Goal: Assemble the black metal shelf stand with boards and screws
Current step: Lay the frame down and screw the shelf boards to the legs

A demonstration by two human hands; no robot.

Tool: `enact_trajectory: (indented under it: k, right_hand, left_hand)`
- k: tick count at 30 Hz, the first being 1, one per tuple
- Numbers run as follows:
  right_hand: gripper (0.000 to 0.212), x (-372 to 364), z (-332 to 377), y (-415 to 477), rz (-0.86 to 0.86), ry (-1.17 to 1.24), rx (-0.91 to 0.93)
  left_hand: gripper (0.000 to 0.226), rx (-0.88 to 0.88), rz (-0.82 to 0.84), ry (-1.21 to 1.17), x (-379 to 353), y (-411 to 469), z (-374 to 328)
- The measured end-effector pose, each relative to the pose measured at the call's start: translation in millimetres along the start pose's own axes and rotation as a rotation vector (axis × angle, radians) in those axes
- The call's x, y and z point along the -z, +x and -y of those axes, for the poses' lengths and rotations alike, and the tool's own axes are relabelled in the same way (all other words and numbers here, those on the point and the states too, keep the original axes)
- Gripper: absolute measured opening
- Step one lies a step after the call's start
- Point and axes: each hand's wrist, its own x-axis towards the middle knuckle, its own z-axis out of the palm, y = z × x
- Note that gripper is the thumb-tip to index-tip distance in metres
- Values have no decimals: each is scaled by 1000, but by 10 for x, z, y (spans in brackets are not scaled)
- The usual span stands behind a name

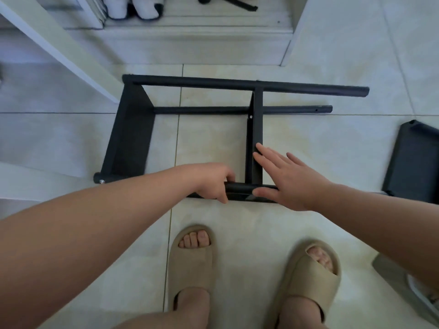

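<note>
Left hand (211, 184) is curling tight around the near tube (240, 187) of the shelf stand (237, 84) lying sideways, probably steadying it. Right hand (292, 179) is lying flat, fingertips touching the middle board (255, 129), squaring it up I guess.

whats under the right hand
The right hand lies open over the near pole, with its fingertips at the middle board. The stretch of pole beneath the palm is hidden, and so is any screw there.
</note>
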Motion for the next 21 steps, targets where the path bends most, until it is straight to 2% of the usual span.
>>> enact_trajectory:
  k: [4, 9, 13, 16, 21]
  right_hand:
    - [82, 311, 46, -326, 52, 55, -65]
    - [80, 649, 123, -847, -27, 29, -173]
    - [78, 889, 203, -1127, -129, 38, -261]
    - [76, 949, 283, -1256, -195, 51, -294]
    - [73, 900, 288, -1254, -251, 129, -317]
  left_hand:
    - [28, -27, -189, 73, 79, -278, -191]
    - [15, -57, -400, 84, 335, -713, -479]
    - [6, -72, -490, 97, 429, -1013, -697]
    - [10, -70, -519, 139, 406, -1172, -822]
    - [5, -68, -574, 169, 368, -1184, -870]
